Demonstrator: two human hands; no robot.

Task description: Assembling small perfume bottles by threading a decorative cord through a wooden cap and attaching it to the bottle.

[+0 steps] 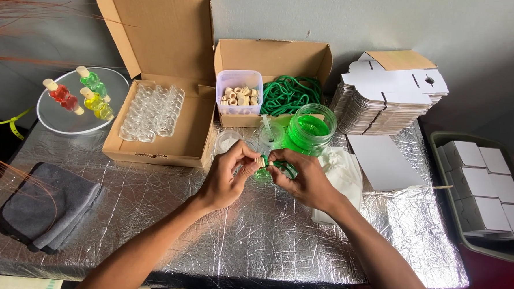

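Pinching a small ribbed wooden cap (260,161) between your left hand (226,181) and right hand (304,178), open foil-covered table (252,242) near you.

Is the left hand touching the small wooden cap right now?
Touching. The head view shows the left hand pinching the wooden cap between its fingertips, no gap, with the right hand alongside.
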